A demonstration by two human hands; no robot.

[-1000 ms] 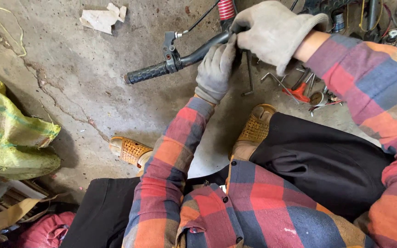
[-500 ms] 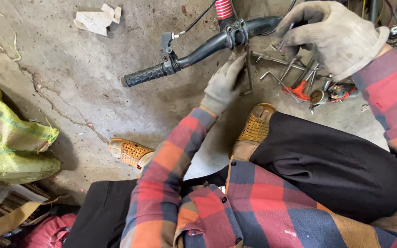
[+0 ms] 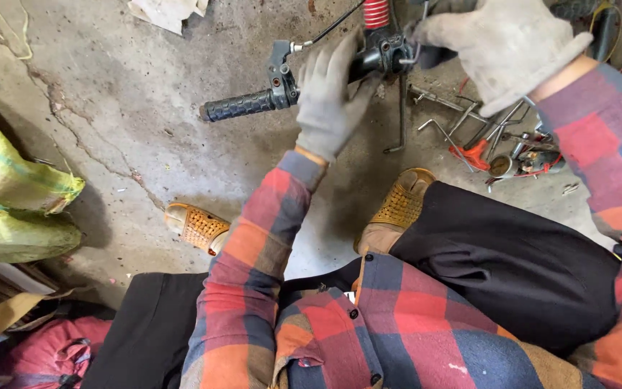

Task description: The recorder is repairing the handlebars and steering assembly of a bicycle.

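Handlebar (image 3: 325, 83): black tube with ribbed rubber grip (image 3: 239, 106) at its free end, lever clamp (image 3: 282, 68) just inboard, lying low over the cracked concrete floor (image 3: 131, 151) in front of the crouched person.

Head view: left hand (image 3: 329, 97), grey work glove, laid over the bar beside the clamp, fingers together and loosely extended, not wrapped. Right hand (image 3: 505, 47), also gloved, curled around the bar's centre near the red spring (image 3: 377, 13); what it pinches, if anything, I cannot tell.

Risk, as judged: the left palm merely rests, so the bar could roll or slip. Loose tools (image 3: 469, 133) lie near the sandalled foot (image 3: 401, 205); a dropped bar could scatter them.
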